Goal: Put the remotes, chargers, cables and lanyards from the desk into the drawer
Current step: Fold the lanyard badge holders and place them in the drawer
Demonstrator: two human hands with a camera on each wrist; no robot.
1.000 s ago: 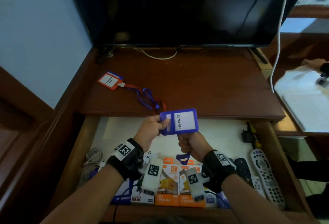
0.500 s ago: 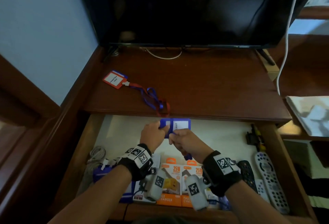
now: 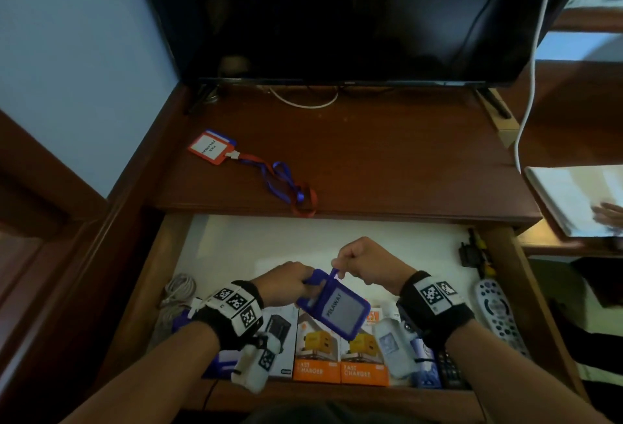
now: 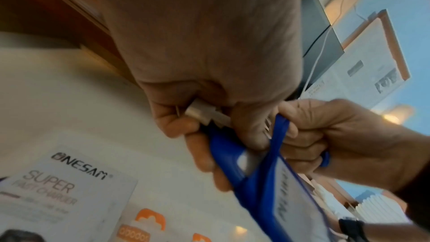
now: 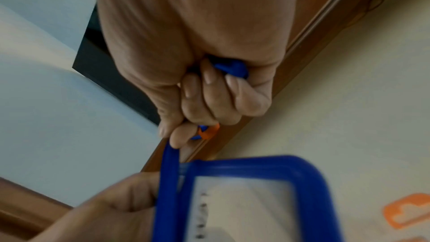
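Observation:
Over the open drawer (image 3: 215, 238) I hold a blue badge holder (image 3: 335, 310) marked PELAWAT. My left hand (image 3: 286, 283) grips its top edge and metal clip (image 4: 204, 111). My right hand (image 3: 360, 262) is closed round the bunched blue strap (image 5: 170, 157) and pulls it taut from the badge holder (image 5: 246, 200). A red badge holder (image 3: 210, 149) with a red and blue lanyard (image 3: 279, 181) lies on the desk (image 3: 387, 160), its loop hanging over the front edge.
In the drawer lie orange charger boxes (image 3: 340, 353), a white charger box (image 4: 69, 181), a coiled grey cable (image 3: 177, 292), remotes (image 3: 499, 315) at the right and a black adapter (image 3: 472, 251). A TV (image 3: 337, 12) stands at the desk's back. Papers (image 3: 573, 197) lie on a side shelf.
Both hands have come down and nearer me with the blue badge, from by the desk's front edge to above the charger boxes. The badge has tilted and the right hand draws the strap upward.

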